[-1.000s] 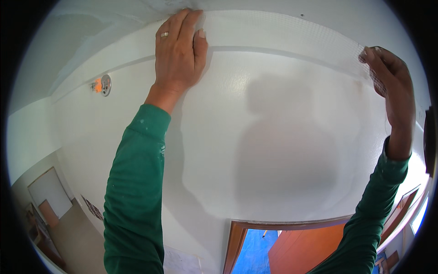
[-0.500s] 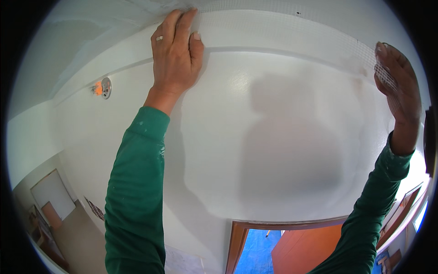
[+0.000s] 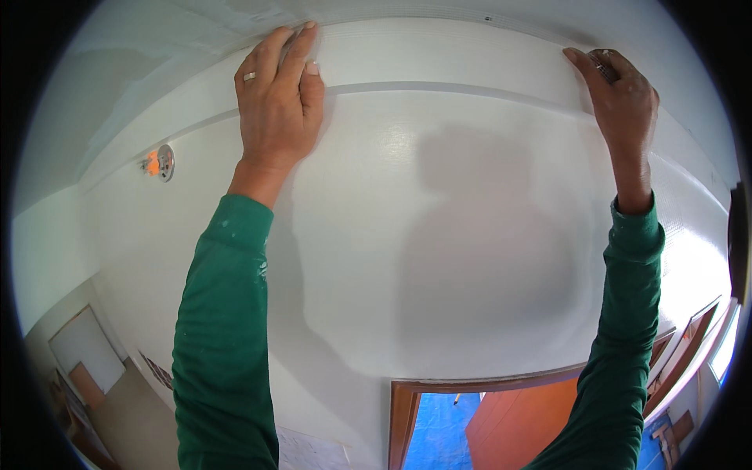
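Observation:
A thin white mesh tape (image 3: 423, 12) runs along the corner where the white wall (image 3: 352, 204) meets the ceiling (image 3: 141, 78). My left hand (image 3: 278, 106) presses its outstretched fingertips against that corner at the tape's left part. It wears a ring, and its thumb is apart from the fingers. Farther right along the same corner, my right hand (image 3: 624, 102) has its fingers curled and pinched around the mesh tape. Some of the tape between those fingers is hidden. Both arms are raised in green sleeves with pale paint marks.
A round metal fitting (image 3: 165, 163) with orange material sticks out of the wall at left. Below is a brown door frame (image 3: 403, 423) with an orange-brown door (image 3: 521, 423) and a blue floor sheet (image 3: 442, 431). A white panel (image 3: 88, 345) leans at far left.
My right hand has moved left and up to the wall-ceiling corner, and the tape now lies closer along it. My left hand stays at the corner while the view shifts slightly.

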`<act>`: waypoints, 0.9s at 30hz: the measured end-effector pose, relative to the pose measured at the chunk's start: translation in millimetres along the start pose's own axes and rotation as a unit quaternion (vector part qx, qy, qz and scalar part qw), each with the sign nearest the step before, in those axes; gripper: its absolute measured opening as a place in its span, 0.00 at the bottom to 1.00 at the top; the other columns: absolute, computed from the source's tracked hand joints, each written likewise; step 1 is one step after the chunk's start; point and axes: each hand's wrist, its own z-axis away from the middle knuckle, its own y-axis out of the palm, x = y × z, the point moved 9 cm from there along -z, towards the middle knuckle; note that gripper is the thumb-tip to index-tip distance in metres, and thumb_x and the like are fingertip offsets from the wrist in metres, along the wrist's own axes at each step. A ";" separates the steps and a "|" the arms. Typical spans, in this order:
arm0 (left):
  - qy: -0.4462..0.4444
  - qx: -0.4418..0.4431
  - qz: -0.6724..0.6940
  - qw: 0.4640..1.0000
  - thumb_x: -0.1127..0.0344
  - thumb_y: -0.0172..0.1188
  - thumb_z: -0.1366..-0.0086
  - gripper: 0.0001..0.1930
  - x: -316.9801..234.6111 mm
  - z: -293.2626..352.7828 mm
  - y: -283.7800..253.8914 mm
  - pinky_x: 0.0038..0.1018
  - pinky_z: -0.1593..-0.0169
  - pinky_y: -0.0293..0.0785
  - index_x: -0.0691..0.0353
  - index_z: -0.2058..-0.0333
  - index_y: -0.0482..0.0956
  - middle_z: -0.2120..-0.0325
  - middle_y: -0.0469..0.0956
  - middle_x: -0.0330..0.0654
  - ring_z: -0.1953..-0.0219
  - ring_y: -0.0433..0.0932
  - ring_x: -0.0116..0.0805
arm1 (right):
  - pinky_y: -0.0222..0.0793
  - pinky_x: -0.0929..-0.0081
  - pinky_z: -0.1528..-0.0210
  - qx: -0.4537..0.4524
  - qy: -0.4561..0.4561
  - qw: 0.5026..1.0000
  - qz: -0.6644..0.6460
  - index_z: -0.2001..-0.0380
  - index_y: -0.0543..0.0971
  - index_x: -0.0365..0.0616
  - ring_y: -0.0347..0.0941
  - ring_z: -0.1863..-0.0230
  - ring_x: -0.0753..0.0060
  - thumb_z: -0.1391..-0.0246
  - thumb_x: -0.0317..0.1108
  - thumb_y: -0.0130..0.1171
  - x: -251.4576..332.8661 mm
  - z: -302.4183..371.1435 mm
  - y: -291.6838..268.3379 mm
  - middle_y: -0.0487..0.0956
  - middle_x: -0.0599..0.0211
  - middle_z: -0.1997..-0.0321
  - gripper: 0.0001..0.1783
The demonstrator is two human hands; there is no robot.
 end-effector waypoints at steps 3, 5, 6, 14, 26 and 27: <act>0.001 0.011 0.006 1.000 0.63 0.51 0.26 0.21 0.8 -0.8 1.2 0.43 0.31 0.60 0.57 0.38 0.80 0.42 0.75 0.44 0.39 0.74 0.43 | 0.81 0.73 0.58 0.001 0.018 1.000 0.019 0.60 0.89 0.48 0.86 0.65 0.67 0.43 0.61 0.69 -6.0 3.1 3.2 0.89 0.66 0.65 0.27; 0.003 0.015 0.009 1.000 0.63 0.51 0.26 0.21 1.1 -1.3 1.1 0.43 0.31 0.61 0.58 0.39 0.81 0.42 0.75 0.45 0.39 0.73 0.44 | 0.81 0.73 0.60 -0.025 -0.005 0.999 0.031 0.60 0.89 0.49 0.86 0.65 0.69 0.43 0.61 0.69 -6.7 3.2 1.4 0.89 0.66 0.64 0.26; 0.005 0.016 0.010 1.000 0.63 0.51 0.26 0.21 1.2 -1.6 0.7 0.44 0.31 0.61 0.58 0.39 0.81 0.42 0.75 0.45 0.39 0.73 0.45 | 0.81 0.75 0.64 -0.064 -0.043 0.996 0.035 0.62 0.90 0.49 0.85 0.70 0.72 0.45 0.61 0.71 -1.6 2.6 -1.1 0.89 0.69 0.68 0.25; 0.011 0.026 0.004 1.000 0.64 0.48 0.25 0.21 -0.7 -2.4 0.2 0.45 0.31 0.62 0.59 0.39 0.80 0.42 0.75 0.46 0.39 0.73 0.47 | 0.80 0.71 0.67 -0.023 -0.025 0.997 0.074 0.66 0.90 0.51 0.84 0.74 0.71 0.49 0.67 0.72 -14.7 -1.8 3.9 0.87 0.72 0.75 0.29; 0.006 0.043 -0.014 0.999 0.65 0.46 0.24 0.23 -0.2 -1.3 2.4 0.45 0.30 0.61 0.55 0.35 0.77 0.40 0.74 0.45 0.37 0.72 0.45 | 0.74 0.70 0.73 -0.001 0.030 0.989 0.144 0.72 0.89 0.52 0.78 0.79 0.70 0.51 0.68 0.72 -46.6 -8.4 -26.5 0.81 0.75 0.82 0.29; 0.005 0.046 -0.015 0.999 0.65 0.45 0.24 0.23 0.2 -1.3 2.9 0.45 0.30 0.61 0.55 0.35 0.77 0.40 0.73 0.45 0.37 0.72 0.45 | 0.73 0.70 0.73 -0.008 0.019 0.988 0.151 0.73 0.89 0.52 0.78 0.80 0.71 0.52 0.68 0.72 -48.8 -10.2 -31.7 0.81 0.76 0.83 0.29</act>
